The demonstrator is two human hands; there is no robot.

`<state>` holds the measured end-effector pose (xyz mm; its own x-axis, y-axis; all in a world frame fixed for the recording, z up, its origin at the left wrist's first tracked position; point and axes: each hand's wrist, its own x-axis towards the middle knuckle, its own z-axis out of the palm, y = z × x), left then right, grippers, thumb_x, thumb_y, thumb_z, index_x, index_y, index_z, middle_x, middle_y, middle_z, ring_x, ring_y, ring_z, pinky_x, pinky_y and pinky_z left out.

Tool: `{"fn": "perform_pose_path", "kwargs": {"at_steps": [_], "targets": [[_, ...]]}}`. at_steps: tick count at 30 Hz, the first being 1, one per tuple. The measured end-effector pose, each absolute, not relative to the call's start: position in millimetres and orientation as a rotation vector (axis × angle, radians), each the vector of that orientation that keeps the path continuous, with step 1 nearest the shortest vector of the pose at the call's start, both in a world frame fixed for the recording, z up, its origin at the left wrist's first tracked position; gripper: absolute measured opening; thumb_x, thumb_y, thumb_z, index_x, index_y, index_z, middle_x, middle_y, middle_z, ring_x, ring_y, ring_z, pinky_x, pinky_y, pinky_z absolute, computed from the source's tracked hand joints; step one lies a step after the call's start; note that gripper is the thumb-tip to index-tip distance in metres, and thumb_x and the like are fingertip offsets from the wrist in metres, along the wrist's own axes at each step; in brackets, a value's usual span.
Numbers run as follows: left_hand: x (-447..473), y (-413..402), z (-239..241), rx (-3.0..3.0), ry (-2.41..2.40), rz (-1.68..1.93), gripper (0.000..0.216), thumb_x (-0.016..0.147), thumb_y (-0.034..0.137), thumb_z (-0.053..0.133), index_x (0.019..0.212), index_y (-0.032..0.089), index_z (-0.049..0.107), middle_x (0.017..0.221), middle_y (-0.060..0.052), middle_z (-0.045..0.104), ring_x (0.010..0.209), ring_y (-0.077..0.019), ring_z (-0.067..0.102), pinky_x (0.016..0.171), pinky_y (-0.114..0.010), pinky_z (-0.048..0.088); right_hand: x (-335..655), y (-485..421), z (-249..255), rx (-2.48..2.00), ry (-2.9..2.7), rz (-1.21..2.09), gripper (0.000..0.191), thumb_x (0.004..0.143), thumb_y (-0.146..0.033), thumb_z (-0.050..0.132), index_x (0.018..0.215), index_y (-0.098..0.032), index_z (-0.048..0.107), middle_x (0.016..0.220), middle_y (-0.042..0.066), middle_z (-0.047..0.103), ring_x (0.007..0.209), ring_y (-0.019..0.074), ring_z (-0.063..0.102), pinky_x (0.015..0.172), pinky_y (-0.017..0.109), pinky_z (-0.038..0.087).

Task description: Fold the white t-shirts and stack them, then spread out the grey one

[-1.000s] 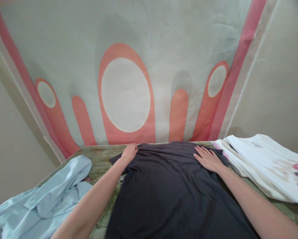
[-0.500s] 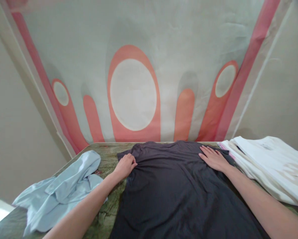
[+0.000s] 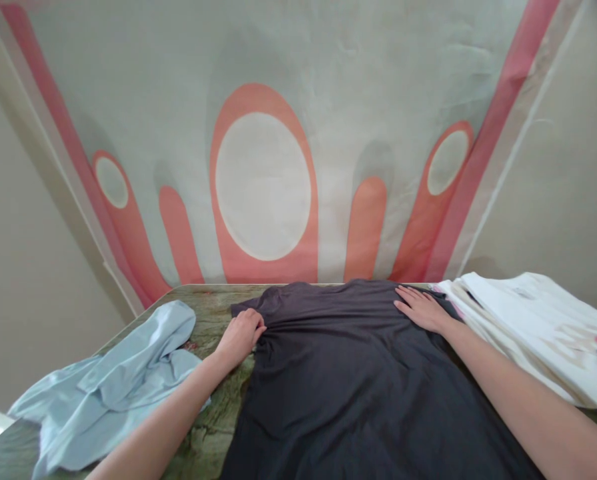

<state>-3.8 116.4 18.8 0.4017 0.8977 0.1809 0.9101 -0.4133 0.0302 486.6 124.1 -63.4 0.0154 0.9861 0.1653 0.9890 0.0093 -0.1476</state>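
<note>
A black T-shirt (image 3: 338,387) lies spread on the table, its upper part at the far edge and its lower part running out of view toward me. My left hand (image 3: 242,332) is closed on the shirt's left side just below the sleeve, and creases run from the fingers across the cloth. On the upper right of the shirt, near the other sleeve, my right hand (image 3: 421,309) lies flat with its fingers stretched out.
A crumpled light blue garment (image 3: 123,387) lies at the left of the table (image 3: 211,427). Folded white shirts (image 3: 543,327) are stacked on the right, close to my right forearm. Behind the table's far edge stands a wall with a red-and-white printed covering (image 3: 263,267).
My left hand has pulled slightly outward to the left, and the creases across the shirt look tauter. My right hand stays flat on the cloth. The view has shifted slightly.
</note>
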Motion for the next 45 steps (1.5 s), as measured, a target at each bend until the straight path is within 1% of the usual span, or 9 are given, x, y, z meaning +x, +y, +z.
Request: {"fn": "perform_pose_path", "kwargs": {"at_steps": [6,10,15,21,25,29,35,39,45], "targets": [[15,69,26,-2.853,-1.416,-0.352,0.017,0.085,0.034,0.049,0.094,0.021,0.056,0.098,-0.005,0.054,0.094,-0.0201,0.049,0.084,-0.03,0.036,475,97,-29,-1.805,-1.761,-0.228,0.041,0.087,-0.036,0.029,0.11,-0.017,0.056,0.113,0.009,0.059,0.108,0.0222,0.051,0.096,0.036,0.033],[11,42,16,-2.946,-1.496,-0.374,0.021,0.083,0.039,0.049,0.088,0.021,0.057,0.091,-0.005,0.055,0.087,-0.0186,0.051,0.08,-0.028,0.038,489,67,-27,-1.855,-1.603,0.054,0.035,0.079,-0.032,0.041,0.106,-0.016,0.055,0.091,0.008,0.066,0.081,0.0198,0.061,0.077,0.031,0.045],[5,33,9,-2.872,-1.711,-0.366,0.024,0.078,0.043,0.052,0.078,0.02,0.058,0.081,-0.004,0.058,0.075,-0.0172,0.054,0.069,-0.026,0.04,514,14,-44,-1.983,-1.535,0.503,0.026,0.076,-0.033,0.045,0.091,-0.016,0.057,0.072,0.004,0.065,0.056,0.0149,0.059,0.056,0.026,0.045],[22,36,24,-2.61,-1.942,-0.096,0.033,0.075,0.05,0.049,0.066,0.02,0.06,0.07,-0.005,0.062,0.069,-0.0211,0.059,0.06,-0.027,0.038,493,-10,-40,-2.137,-1.627,0.442,0.032,0.078,-0.045,0.044,0.067,-0.019,0.06,0.067,0.004,0.066,0.062,0.0179,0.06,0.055,0.026,0.041],[29,45,37,-2.543,-2.041,0.06,0.018,0.069,0.034,0.052,0.062,0.02,0.061,0.066,-0.005,0.064,0.067,-0.0213,0.061,0.054,-0.025,0.037,476,3,-34,-2.256,-1.626,0.293,0.027,0.074,-0.041,0.048,0.065,-0.019,0.062,0.07,0.005,0.066,0.066,0.0192,0.06,0.057,0.026,0.038],[3,54,36,-2.594,-2.11,0.116,0.017,0.066,0.028,0.049,0.054,0.019,0.059,0.054,-0.002,0.062,0.058,-0.0181,0.06,0.049,-0.022,0.034,483,-2,-30,-2.251,-1.631,0.336,0.022,0.072,-0.036,0.05,0.062,-0.018,0.06,0.062,0.003,0.064,0.06,0.0168,0.059,0.054,0.024,0.037],[-27,55,13,-2.795,-2.185,-0.171,0.044,0.08,0.048,0.037,0.055,0.018,0.057,0.053,-0.001,0.062,0.05,-0.014,0.06,0.052,-0.02,0.039,494,-20,-25,-2.137,-1.59,0.539,0.03,0.079,-0.041,0.047,0.067,-0.017,0.059,0.065,0.004,0.066,0.058,0.0145,0.061,0.053,0.023,0.043],[-5,64,11,-2.824,-2.269,-0.195,0.061,0.078,0.066,0.031,0.055,0.017,0.059,0.053,-0.004,0.062,0.048,-0.016,0.059,0.05,-0.021,0.04,490,-5,-27,-2.26,-1.371,0.566,0.035,0.085,-0.037,0.036,0.074,-0.014,0.06,0.068,0.009,0.068,0.053,0.0136,0.062,0.047,0.022,0.044],[17,95,11,-2.665,-2.348,-0.117,0.052,0.072,0.059,0.045,0.047,0.015,0.058,0.049,-0.008,0.061,0.044,-0.0173,0.057,0.049,-0.024,0.04,486,25,-34,-2.417,-1.363,0.426,0.04,0.078,-0.047,0.046,0.065,-0.014,0.064,0.059,0.011,0.066,0.054,0.0194,0.062,0.052,0.027,0.044]]}}
